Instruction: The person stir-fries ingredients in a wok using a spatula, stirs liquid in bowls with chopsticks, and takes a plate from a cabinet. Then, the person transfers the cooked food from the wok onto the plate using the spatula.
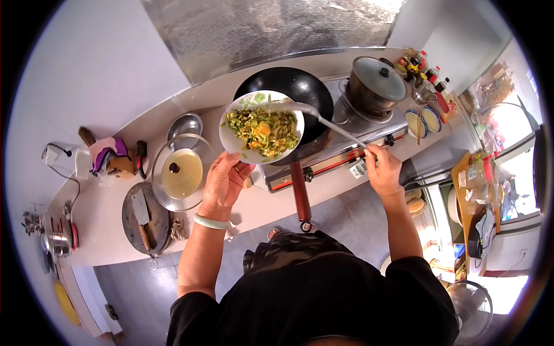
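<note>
My left hand point(226, 180) grips the near left rim of a white plate point(229, 143) with a green floral pattern. On the plate lies a heap of chopped greens with yellow egg-like pieces point(264, 131). My right hand point(382, 167) is closed round the handle of a metal spatula point(339, 130). Its head reaches over the plate's far edge, touching or just above the food; I cannot tell which. Behind and partly under the plate, a black wok point(309, 92) sits on the stove, its red-brown handle point(299, 190) pointing toward me.
A lidded pot point(376, 86) stands on the right burner of the gas stove point(340, 153). Left on the counter are a glass lid point(202, 199), a metal bowl point(186, 124) and a cleaver point(141, 209) on a round chopping board point(163, 222). Bowls point(416, 124) with chopsticks and bottles stand right.
</note>
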`<state>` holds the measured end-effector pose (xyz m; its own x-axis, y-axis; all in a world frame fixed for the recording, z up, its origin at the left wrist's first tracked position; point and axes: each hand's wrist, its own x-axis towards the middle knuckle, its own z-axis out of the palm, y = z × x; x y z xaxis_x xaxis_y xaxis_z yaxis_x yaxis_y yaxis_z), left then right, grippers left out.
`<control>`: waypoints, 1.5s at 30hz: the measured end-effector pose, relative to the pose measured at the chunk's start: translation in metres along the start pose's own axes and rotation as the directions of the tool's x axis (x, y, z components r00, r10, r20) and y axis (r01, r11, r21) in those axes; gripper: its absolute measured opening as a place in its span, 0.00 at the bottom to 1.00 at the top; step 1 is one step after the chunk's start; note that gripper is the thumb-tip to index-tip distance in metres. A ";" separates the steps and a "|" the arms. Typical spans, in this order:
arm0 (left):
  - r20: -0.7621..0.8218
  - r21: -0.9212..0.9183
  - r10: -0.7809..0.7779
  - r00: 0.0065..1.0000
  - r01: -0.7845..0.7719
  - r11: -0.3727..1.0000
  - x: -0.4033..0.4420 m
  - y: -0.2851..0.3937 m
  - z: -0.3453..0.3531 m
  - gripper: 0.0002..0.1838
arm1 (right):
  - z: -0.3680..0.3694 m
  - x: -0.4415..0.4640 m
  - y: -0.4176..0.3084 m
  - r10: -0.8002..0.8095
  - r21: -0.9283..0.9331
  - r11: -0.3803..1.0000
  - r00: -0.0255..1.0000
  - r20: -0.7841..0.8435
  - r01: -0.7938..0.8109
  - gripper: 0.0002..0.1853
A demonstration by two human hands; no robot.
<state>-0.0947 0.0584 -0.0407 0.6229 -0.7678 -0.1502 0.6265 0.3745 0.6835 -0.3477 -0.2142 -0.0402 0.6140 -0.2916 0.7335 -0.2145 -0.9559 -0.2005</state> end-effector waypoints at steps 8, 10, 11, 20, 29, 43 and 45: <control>-0.005 -0.069 -0.012 1.000 0.011 0.998 0.030 -0.024 0.044 0.14 | 0.014 -0.024 0.037 0.102 0.227 0.969 0.995 -0.022 -0.094 0.10; -0.018 -0.065 -0.006 1.000 0.005 0.998 0.031 -0.027 0.047 0.14 | 0.018 -0.026 0.045 0.097 0.250 0.964 0.995 -0.029 -0.087 0.10; -0.023 -0.056 0.005 1.000 -0.007 0.998 0.030 -0.028 0.050 0.15 | 0.021 -0.026 0.050 0.094 0.262 0.961 0.995 -0.030 -0.083 0.10; -0.034 0.029 0.039 0.999 -0.038 0.999 0.020 -0.038 0.059 0.15 | 0.032 -0.017 0.071 0.159 0.320 0.934 0.987 0.030 -0.160 0.08; -0.092 0.056 0.077 0.993 -0.072 0.996 0.022 -0.057 0.064 0.16 | 0.050 -0.010 0.073 0.228 0.401 0.876 0.963 0.145 -0.268 0.07; -0.080 0.097 0.106 0.991 -0.098 0.990 0.028 -0.066 0.061 0.15 | 0.050 0.014 0.080 0.223 0.422 0.855 0.948 0.226 -0.301 0.06; -0.094 0.100 0.116 0.989 -0.106 0.989 0.026 -0.066 0.062 0.15 | 0.052 0.016 0.084 0.229 0.428 0.849 0.946 0.229 -0.309 0.06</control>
<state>-0.1489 -0.0183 -0.0454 0.7325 -0.6668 -0.1369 0.5068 0.4000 0.7637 -0.3161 -0.3009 -0.0793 0.7055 -0.5027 0.4996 -0.0467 -0.7363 -0.6751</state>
